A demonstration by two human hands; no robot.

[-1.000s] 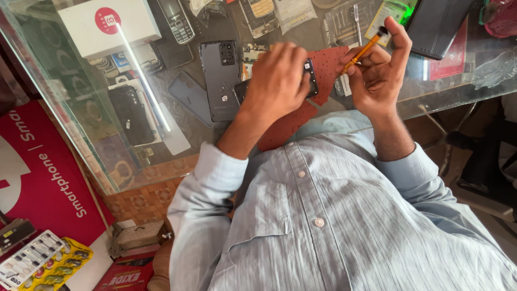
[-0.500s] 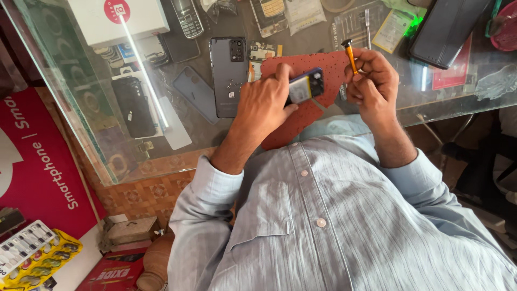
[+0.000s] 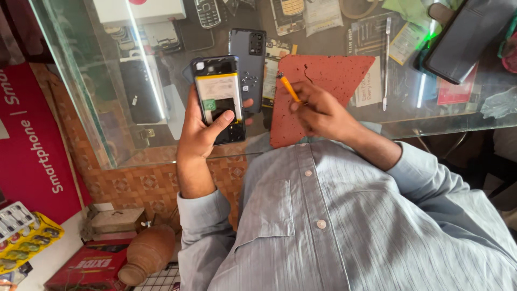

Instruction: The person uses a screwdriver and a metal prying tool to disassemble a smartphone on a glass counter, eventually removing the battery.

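My left hand point(image 3: 202, 132) grips an opened smartphone point(image 3: 218, 97) upright, back cover off, so its battery and circuit board face me. My thumb lies across the lower part of the phone. My right hand point(image 3: 320, 110) is closed around a small orange-handled screwdriver point(image 3: 289, 89), tip pointing up and left. That hand rests on a red work mat point(image 3: 334, 73) lying on the glass counter point(image 3: 323, 121). A dark grey phone back cover point(image 3: 249, 62) lies on the glass just right of the held phone.
On the glass lie a keypad phone point(image 3: 207, 12), a white box point(image 3: 140, 8), a thin metal tool point(image 3: 386, 59), paper packets and a dark phone point(image 3: 466, 40) at the right. Below left sit a clay pot point(image 3: 146, 253), a red box point(image 3: 89, 267) and a yellow tray point(image 3: 29, 242).
My left hand has lifted the phone off the mat and swung it left, turning its open back up toward me. My right hand lowered onto the mat with the screwdriver.
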